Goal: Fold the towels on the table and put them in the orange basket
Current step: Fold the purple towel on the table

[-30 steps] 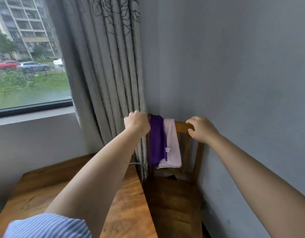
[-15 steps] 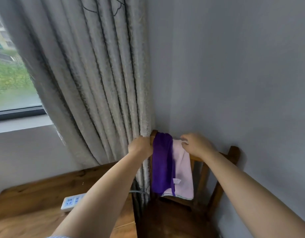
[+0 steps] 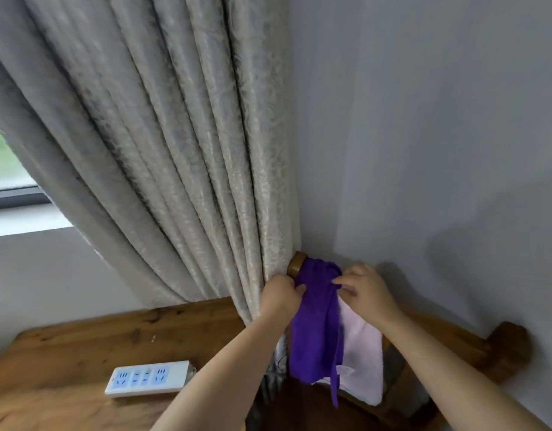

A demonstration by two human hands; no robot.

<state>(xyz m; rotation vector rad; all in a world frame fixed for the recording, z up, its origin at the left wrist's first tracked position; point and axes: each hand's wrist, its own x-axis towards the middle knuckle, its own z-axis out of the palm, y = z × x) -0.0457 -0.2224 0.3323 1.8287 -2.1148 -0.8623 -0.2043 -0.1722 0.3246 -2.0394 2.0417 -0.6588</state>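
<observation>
My left grip (image 3: 281, 295) is clamped on the near edge of the purple towel (image 3: 315, 331), and my right grip (image 3: 363, 292) pinches its bunched top where it drapes over the wooden chair back (image 3: 296, 263). A pink towel (image 3: 360, 353) hangs just beside it, partly under it. The grey curtain (image 3: 162, 150) falls to the left, and a white power strip (image 3: 148, 377) lies on the worktop (image 3: 82, 343).

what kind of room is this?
Likely a home room, in a corner by a window: grey curtain, wooden table with a power strip, and a wooden chair draped with towels.
</observation>
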